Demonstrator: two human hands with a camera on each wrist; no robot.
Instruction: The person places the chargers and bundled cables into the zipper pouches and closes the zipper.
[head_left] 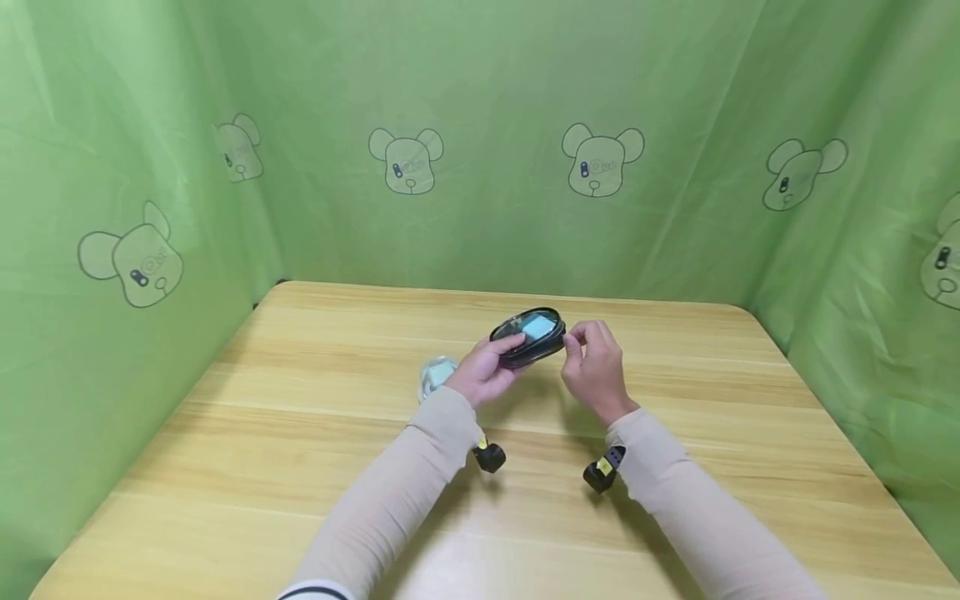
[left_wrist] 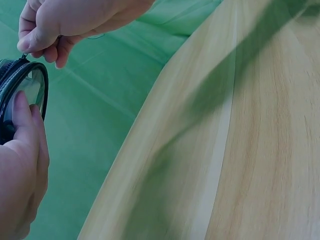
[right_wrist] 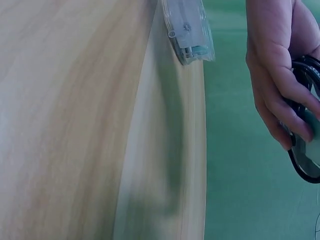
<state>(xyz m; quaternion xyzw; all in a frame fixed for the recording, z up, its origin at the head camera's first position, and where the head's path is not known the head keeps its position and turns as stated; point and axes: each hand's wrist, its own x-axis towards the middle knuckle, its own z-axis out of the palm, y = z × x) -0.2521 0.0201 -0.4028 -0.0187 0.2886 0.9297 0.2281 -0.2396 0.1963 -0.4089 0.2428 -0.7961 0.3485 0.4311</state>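
A small rounded pouch (head_left: pixel 537 330) with clear faces, black edging and a zipper is held above the table by my left hand (head_left: pixel 487 372). Its thumb lies on the upper clear face, with the other fingers underneath. Through that face a light blue block (head_left: pixel 538 327) shows inside. My right hand (head_left: pixel 596 371) is at the pouch's right end; in the left wrist view its thumb and finger pinch the zipper pull (left_wrist: pixel 24 56). The right wrist view shows the left hand (right_wrist: pixel 280 75) spread along the pouch's other face.
A second clear pouch (head_left: pixel 437 375) with pale contents lies on the wooden table (head_left: pixel 300 375), partly behind the left hand. Green curtains (head_left: pixel 495 225) printed with bear heads surround the table. A small black wrist camera (head_left: pixel 490 457) hangs beneath the left wrist, another (head_left: pixel 600 475) beneath the right.
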